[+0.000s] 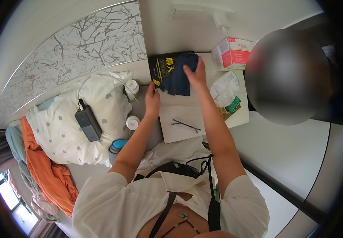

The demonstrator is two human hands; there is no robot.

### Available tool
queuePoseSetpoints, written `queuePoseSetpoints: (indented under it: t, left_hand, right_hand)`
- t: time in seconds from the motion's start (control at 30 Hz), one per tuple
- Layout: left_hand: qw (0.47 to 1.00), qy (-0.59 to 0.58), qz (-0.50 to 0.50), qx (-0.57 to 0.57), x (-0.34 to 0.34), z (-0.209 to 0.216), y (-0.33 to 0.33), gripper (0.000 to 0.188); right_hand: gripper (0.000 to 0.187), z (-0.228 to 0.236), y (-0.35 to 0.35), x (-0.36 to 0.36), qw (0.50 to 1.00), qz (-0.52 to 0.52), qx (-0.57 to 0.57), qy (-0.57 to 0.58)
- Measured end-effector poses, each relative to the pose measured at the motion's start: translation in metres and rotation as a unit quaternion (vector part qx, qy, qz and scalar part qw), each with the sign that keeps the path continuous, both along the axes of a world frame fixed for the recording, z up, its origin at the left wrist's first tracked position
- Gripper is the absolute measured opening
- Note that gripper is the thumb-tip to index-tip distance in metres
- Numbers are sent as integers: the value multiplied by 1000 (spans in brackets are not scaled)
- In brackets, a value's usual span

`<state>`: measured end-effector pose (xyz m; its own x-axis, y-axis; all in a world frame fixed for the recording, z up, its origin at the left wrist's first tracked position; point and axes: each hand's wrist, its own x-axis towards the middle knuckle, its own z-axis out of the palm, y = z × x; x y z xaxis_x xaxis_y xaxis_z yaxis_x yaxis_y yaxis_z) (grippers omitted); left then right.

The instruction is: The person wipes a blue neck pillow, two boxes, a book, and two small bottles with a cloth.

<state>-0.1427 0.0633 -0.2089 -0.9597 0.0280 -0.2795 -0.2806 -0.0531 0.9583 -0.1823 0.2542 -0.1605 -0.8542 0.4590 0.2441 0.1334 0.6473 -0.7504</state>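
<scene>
My right hand (197, 76) presses a dark blue cloth (179, 77) onto a black book (159, 65) with yellow and white print on its cover. The cloth is bunched under the fingers and covers the right part of the book. At the book's lower left corner, my left hand (153, 101) is closed, its fingertips gripping the edge. Book and cloth are at the wall end of a pale bedside table (171, 99). Nearer to me on that table lies a pair of glasses (186, 125) with dark, thin arms.
Right of the cloth are a crumpled white packet (225, 89), a green packet (233, 105) and a pink-and-white box (237, 55). On the left, a heart-patterned pillow (104, 103) bears a black power bank (88, 122); a white bottle (132, 88) and a blue-topped container (119, 144) stand beside it.
</scene>
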Motion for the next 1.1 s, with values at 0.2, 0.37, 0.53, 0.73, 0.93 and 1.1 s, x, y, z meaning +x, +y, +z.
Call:
queuePoseSetpoints:
  t: [0.2,0.37,0.53,0.73,0.93,1.1]
  left_hand:
    - [997,-20,-48,-60,-1,10,0,57]
    - [994,21,-50,-91,3,-10,4,61]
    - [996,40,-57,-59,2,-13,1,62]
    - [998,35,-57,-2,0,-12,2,64]
    - [922,244,-76,-292,-4,-14,13,66]
    - [916,272,-85,-283,-9,15,32,54]
  right_hand:
    - [80,-29,-15,-14,974,3,128,-185]
    - [71,-38,-25,-31,977,-20,180,-116]
    - [56,-36,-50,-23,961,209,181,11]
    - [49,-13,-62,-25,934,338,114,21]
    - [49,-27,-8,-12,978,144,148,21]
    - [51,-26,7,9,988,130,86,9]
